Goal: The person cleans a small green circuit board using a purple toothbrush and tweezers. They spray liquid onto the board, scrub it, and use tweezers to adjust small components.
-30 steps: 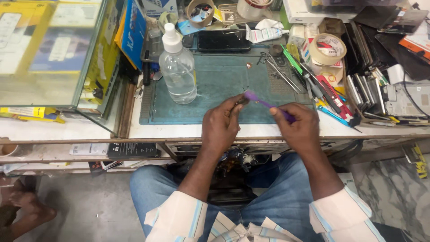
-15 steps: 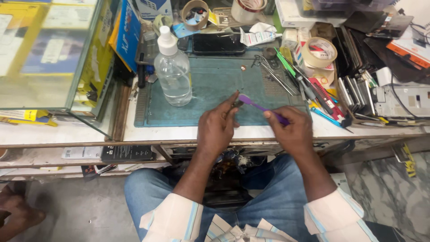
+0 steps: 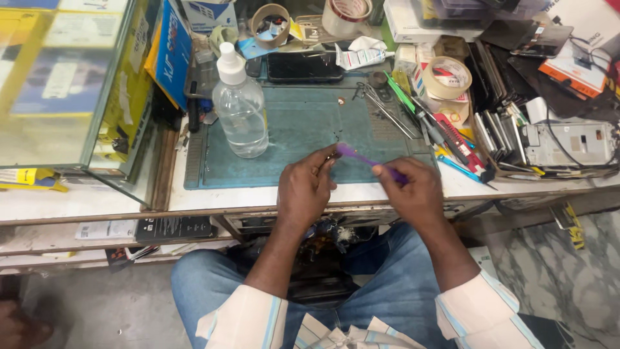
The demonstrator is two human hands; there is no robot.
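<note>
My right hand (image 3: 413,194) grips a purple toothbrush (image 3: 365,159) by its handle, the brush head pointing left. The head touches a small dark part pinched in the fingertips of my left hand (image 3: 307,187). Both hands hover over the near edge of a worn teal work mat (image 3: 290,129) on the bench. The small part is mostly hidden by my fingers.
A clear plastic bottle (image 3: 241,106) with a white cap stands at the mat's left. A dark phone (image 3: 305,66) lies at the back. Tweezers (image 3: 387,110), screwdrivers (image 3: 452,139) and tape rolls (image 3: 447,77) crowd the right. A glass cabinet (image 3: 71,84) stands at left.
The view has shifted slightly. Both hands stay together at the mat's near edge, the brush still against the small part.
</note>
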